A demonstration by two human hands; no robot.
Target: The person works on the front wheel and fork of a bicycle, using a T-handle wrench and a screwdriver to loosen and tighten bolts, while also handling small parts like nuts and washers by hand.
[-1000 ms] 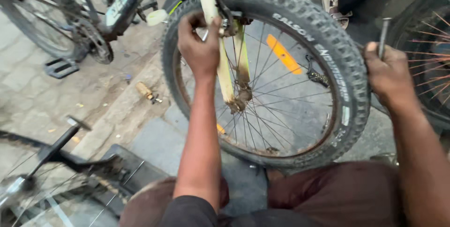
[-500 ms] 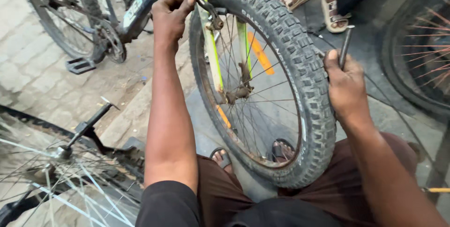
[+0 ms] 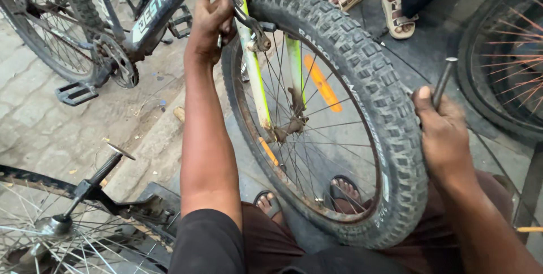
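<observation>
The left hand [image 3: 210,18] gripped the yellow-green fork [image 3: 253,70] by the brake, above the knobby front wheel [image 3: 362,98] standing before the person. The right hand [image 3: 444,132] was closed around a metal rod [image 3: 442,83], seemingly touching the tyre; slipping, it might strike the spokes [image 3: 317,155].

We see a matt black rubber tyre [image 3: 362,76] with coarse, knobbly tread, dusty along its sidewall. Its metal rim [image 3: 257,155] looks dull and rust-stained, and the thin spokes [image 3: 334,155] are bare steel with a faint shine. The fork [image 3: 251,65] carries glossy yellow-green paint, chipped and rusty near the hub. The reflector [image 3: 322,84] is smooth orange plastic. In our right hand [image 3: 444,132] the rod [image 3: 442,82] is dark, matt metal. The paving [image 3: 39,132] is rough, dusty stone.
</observation>
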